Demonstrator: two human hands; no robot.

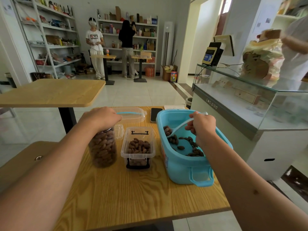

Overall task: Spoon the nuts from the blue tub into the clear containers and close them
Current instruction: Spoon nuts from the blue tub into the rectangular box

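The blue tub [186, 170] stands at the right of the wooden table [133, 197] with loose brown nuts [191, 144] on its bottom. My right hand [202, 129] grips a pale spoon [176, 130] whose bowl dips among the nuts at the tub's far left. A tall clear jar [103, 147], nearly full of nuts, stands at the left; my left hand [100, 117] grips its top from above. Between them sits an open clear rectangular container [138, 147], partly filled with nuts, with black clasps.
A clear lid with a blue strip [131, 114] and a phone [155, 114] lie at the table's far edge. A second wooden table [50, 92] stands at the left, a glass counter [250, 100] at the right. Two people stand by shelves at the back; another stands behind the counter.
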